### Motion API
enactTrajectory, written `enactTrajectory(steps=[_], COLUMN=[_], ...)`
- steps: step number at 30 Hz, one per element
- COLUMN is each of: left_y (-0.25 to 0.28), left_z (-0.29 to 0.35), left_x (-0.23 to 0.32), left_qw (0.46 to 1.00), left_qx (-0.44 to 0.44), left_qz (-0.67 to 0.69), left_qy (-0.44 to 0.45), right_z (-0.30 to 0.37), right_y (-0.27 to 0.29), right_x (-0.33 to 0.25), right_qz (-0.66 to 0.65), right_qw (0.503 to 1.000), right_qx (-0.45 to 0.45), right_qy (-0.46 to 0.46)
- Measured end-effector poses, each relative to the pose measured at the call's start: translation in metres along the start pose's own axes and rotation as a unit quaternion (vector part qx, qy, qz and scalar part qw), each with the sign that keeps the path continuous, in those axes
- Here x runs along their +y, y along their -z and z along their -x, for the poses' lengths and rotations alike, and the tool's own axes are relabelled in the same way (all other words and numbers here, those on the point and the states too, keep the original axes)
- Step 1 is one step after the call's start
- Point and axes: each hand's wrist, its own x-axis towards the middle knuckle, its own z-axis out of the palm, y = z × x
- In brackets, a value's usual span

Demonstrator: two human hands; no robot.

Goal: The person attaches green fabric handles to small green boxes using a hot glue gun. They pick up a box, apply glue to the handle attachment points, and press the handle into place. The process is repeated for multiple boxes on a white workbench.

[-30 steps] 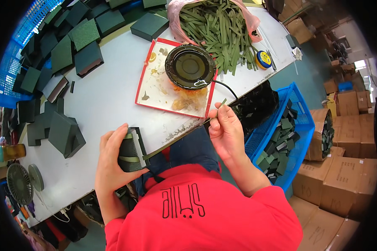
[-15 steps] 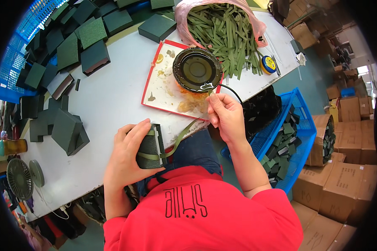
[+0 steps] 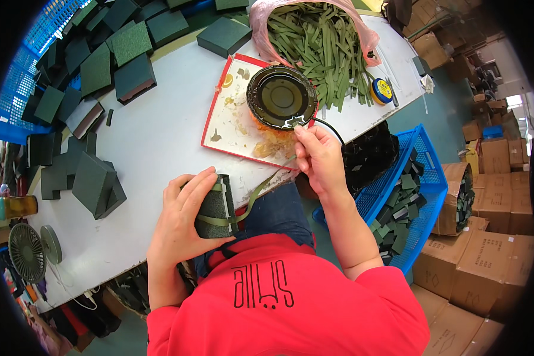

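My left hand is wrapped round a small dark green box at the table's front edge. A flat olive green ribbon runs across that box and curves away to the right. Its other end is pinched between the thumb and fingers of my right hand. These fingertips are at the near rim of a round black pot holding brownish, shiny liquid, probably melted glue. The pot sits on a white board with a red border, stained with amber drips. My fingers hide the ribbon's very tip.
A pink plastic bag spills green ribbon strips behind the pot. Green boxes pile at the far left. A small fan stands at the left. A blue crate of green pieces and cardboard boxes are at the right.
My right hand has shifted slightly up, bringing its fingertips closer to the pot's rim. My left hand keeps its hold on the box, almost still.
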Motion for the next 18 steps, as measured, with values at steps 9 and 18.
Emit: enactTrajectory(steps=[9, 18], left_y=[0.002, 0.009], left_z=[-0.001, -0.007], left_x=[0.0, 0.003], left_qw=[1.0, 0.997], left_qx=[0.001, -0.007], left_qz=[-0.001, 0.078], left_qy=[-0.002, -0.004], right_z=[0.001, 0.052], right_y=[0.004, -0.013], right_x=[-0.002, -0.002], right_qz=[-0.027, 0.103], right_qw=[1.0, 0.981], right_qx=[-0.01, -0.16], right_qy=[-0.008, -0.03])
